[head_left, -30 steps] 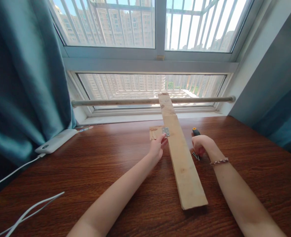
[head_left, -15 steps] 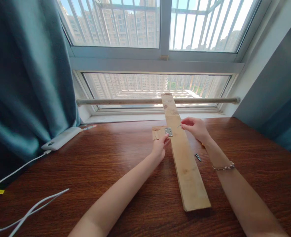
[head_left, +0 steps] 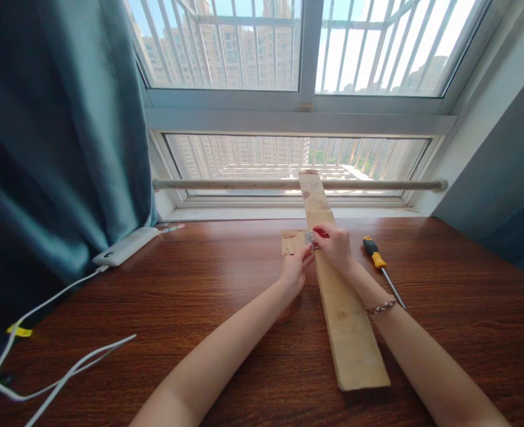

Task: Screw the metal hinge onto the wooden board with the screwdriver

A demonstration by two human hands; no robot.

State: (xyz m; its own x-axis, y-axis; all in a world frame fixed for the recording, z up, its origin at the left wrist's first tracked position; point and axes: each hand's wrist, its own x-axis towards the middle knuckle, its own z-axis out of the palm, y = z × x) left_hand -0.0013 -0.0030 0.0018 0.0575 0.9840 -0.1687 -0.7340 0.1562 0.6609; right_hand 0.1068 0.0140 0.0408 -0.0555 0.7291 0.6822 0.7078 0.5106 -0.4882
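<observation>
A long wooden board (head_left: 359,338) lies on the table, its far end reaching over the rail at the window. Beside its left edge sits a short wooden piece (head_left: 290,244), and a small metal hinge (head_left: 309,237) spans the two. My left hand (head_left: 295,270) holds the hinge's near edge with thumb and fingertips. At the hinge's right leaf, my right hand (head_left: 335,246) is closed in a pinch on a small screw, now mostly hidden by the fingers. Right of the board lies a screwdriver (head_left: 378,258) with a yellow and black handle.
A white power strip (head_left: 126,246) with a white cable (head_left: 72,373) rests at the left of the brown table (head_left: 226,279), near a blue curtain (head_left: 75,118). A metal rail (head_left: 226,184) crosses in front of the window.
My right hand has moved left with the screw, from beside the board onto the hinge. The screwdriver has come into sight, and the loose screws right of the board are now hidden behind my right arm.
</observation>
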